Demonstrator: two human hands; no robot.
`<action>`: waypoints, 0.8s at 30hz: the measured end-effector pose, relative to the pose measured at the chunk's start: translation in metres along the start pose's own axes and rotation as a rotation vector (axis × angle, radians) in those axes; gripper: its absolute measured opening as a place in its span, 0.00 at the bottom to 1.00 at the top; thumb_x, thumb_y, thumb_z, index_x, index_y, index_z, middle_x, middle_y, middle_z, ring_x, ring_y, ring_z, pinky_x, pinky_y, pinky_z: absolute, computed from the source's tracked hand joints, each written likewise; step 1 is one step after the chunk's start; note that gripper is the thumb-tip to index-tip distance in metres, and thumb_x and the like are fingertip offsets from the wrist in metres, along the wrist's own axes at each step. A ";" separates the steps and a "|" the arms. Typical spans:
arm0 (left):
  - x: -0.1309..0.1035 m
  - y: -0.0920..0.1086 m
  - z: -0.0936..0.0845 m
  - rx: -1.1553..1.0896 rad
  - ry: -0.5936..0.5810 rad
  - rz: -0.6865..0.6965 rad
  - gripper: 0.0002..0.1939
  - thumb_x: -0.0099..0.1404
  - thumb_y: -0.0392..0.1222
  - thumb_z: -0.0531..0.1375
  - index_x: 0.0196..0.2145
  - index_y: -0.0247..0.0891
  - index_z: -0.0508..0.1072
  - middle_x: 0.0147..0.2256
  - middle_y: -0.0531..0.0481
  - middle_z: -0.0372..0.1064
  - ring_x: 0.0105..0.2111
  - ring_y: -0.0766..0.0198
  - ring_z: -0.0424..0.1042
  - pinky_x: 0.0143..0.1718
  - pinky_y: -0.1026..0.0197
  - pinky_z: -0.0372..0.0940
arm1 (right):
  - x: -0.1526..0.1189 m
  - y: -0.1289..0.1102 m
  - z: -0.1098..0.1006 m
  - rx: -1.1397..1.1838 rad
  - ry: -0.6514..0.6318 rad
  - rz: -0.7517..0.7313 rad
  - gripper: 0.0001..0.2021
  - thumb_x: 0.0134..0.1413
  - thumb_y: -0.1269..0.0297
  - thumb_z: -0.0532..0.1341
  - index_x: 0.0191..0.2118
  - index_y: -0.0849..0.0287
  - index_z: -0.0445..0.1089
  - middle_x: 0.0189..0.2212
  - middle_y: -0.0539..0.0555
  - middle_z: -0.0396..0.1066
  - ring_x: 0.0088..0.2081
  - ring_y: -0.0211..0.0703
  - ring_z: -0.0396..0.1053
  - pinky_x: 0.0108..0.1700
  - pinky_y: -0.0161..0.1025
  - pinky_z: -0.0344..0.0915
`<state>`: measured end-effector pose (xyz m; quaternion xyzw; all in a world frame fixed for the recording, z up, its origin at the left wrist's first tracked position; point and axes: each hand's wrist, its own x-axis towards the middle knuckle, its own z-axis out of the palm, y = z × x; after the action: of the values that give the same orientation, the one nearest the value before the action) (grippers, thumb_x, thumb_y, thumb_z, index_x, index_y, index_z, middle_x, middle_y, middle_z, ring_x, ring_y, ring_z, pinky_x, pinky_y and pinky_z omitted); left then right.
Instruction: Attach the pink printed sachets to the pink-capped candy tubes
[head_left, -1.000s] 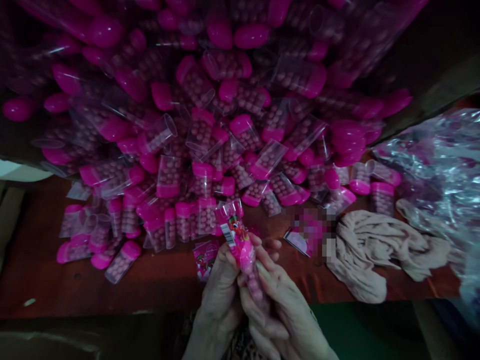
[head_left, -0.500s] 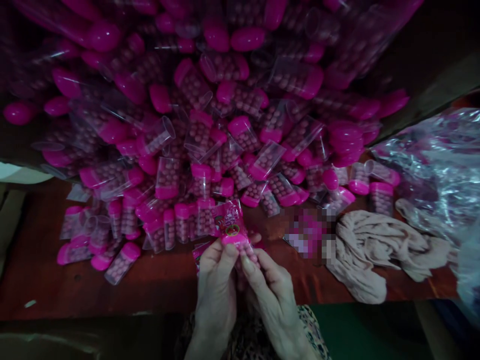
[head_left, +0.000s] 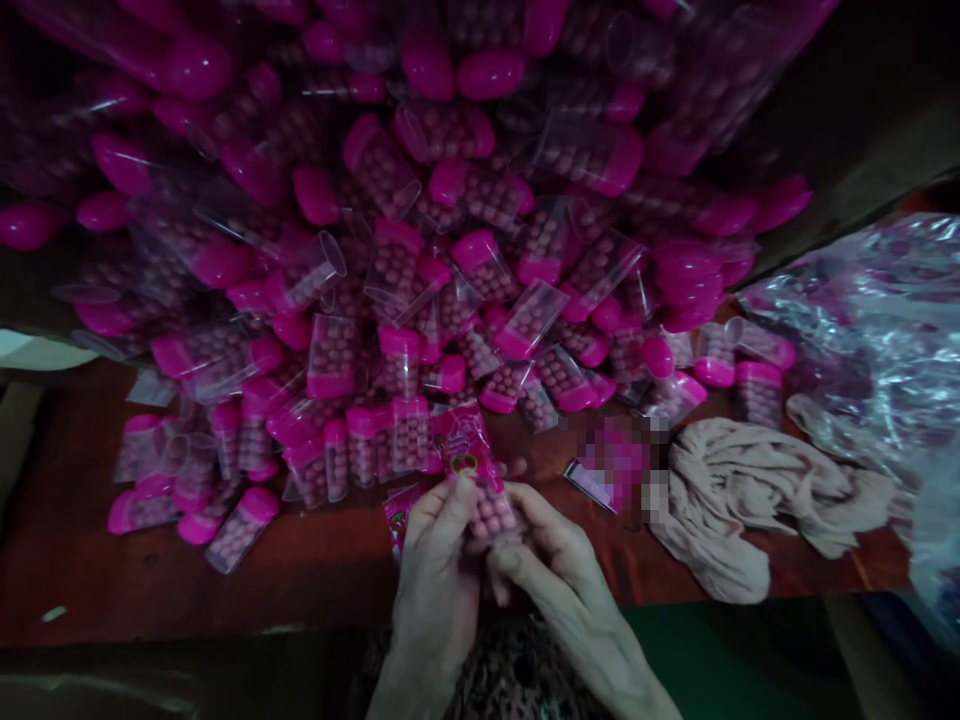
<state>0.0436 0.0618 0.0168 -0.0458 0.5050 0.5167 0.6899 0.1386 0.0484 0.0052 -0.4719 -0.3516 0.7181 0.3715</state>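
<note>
Between my hands, close to the table's front edge, is a small clear container of pink balls (head_left: 493, 512). A printed pink wrapper (head_left: 466, 440) stands at its far end; I cannot tell whether it is around the container or behind it. My left hand (head_left: 439, 565) grips the container's left side, thumb pressed near the wrapper. My right hand (head_left: 555, 560) is closed at the right side and near end, its thumb and fingers against the container. Another printed pink packet (head_left: 403, 510) lies partly hidden behind my left hand.
A big heap of similar pink-capped containers (head_left: 330, 355) spreads across the back of the red-brown table (head_left: 322, 565). To the right are a blurred-out pink packet (head_left: 615, 465), a crumpled beige cloth (head_left: 750, 490) and clear plastic bags (head_left: 877, 330).
My right thumb has slid down toward the container's near end, so more of the pink balls show. The left hand keeps its hold; the view has shifted slightly.
</note>
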 end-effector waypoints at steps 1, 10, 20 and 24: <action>0.001 0.002 0.001 0.003 0.010 0.010 0.11 0.50 0.44 0.67 0.25 0.33 0.72 0.20 0.53 0.67 0.19 0.72 0.64 0.16 0.70 0.56 | 0.001 -0.002 -0.001 -0.006 0.004 -0.010 0.09 0.53 0.62 0.61 0.41 0.58 0.65 0.23 0.45 0.66 0.20 0.29 0.61 0.24 0.27 0.61; -0.006 -0.006 0.001 0.028 0.029 -0.004 0.12 0.51 0.44 0.66 0.27 0.33 0.71 0.22 0.52 0.68 0.18 0.75 0.59 0.17 0.72 0.50 | 0.004 -0.007 0.003 -0.128 0.232 -0.214 0.04 0.51 0.64 0.62 0.30 0.58 0.69 0.19 0.47 0.71 0.17 0.34 0.69 0.21 0.29 0.67; -0.010 -0.015 0.000 0.066 0.007 0.051 0.13 0.47 0.46 0.68 0.23 0.34 0.73 0.18 0.55 0.63 0.17 0.75 0.55 0.19 0.69 0.51 | 0.005 -0.001 -0.001 -0.107 0.354 -0.218 0.06 0.48 0.66 0.63 0.23 0.58 0.69 0.11 0.44 0.66 0.10 0.32 0.63 0.14 0.28 0.59; -0.012 -0.017 0.001 0.043 -0.001 0.067 0.14 0.45 0.46 0.69 0.19 0.34 0.72 0.16 0.56 0.61 0.16 0.76 0.54 0.18 0.70 0.50 | 0.003 -0.001 -0.001 -0.033 0.356 -0.220 0.06 0.47 0.67 0.64 0.23 0.58 0.69 0.12 0.44 0.67 0.09 0.32 0.62 0.12 0.27 0.58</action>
<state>0.0577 0.0462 0.0178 -0.0138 0.5168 0.5287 0.6732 0.1391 0.0519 0.0047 -0.5561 -0.3417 0.5726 0.4961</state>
